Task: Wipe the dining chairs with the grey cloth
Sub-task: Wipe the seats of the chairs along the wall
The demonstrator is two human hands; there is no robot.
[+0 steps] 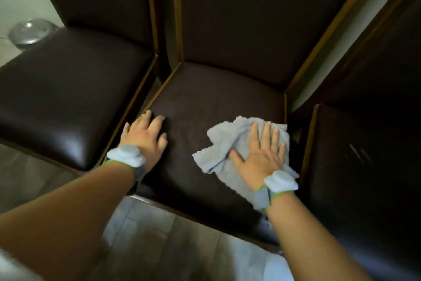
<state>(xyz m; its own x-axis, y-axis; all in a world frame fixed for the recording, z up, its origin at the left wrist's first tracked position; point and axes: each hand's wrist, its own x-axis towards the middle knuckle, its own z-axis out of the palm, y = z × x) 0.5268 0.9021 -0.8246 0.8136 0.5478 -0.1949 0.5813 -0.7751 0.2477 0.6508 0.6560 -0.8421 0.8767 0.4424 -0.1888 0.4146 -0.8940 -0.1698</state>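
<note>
Three dark brown padded dining chairs with wooden frames stand side by side. The middle chair [205, 103] is right below me. The crumpled grey cloth [230, 137] lies on the right half of its seat. My right hand [262, 153] presses flat on the cloth with fingers spread and straight. My left hand [143, 137] rests on the seat's left edge, fingers relaxed, holding nothing. Both wrists wear pale sensor bands.
The left chair [68, 89] and the right chair [364, 155] stand close on either side, with narrow gaps between. A round silvery bin lid [29, 32] sits on the floor at the far left. Tiled floor [170, 246] lies in front of the seats.
</note>
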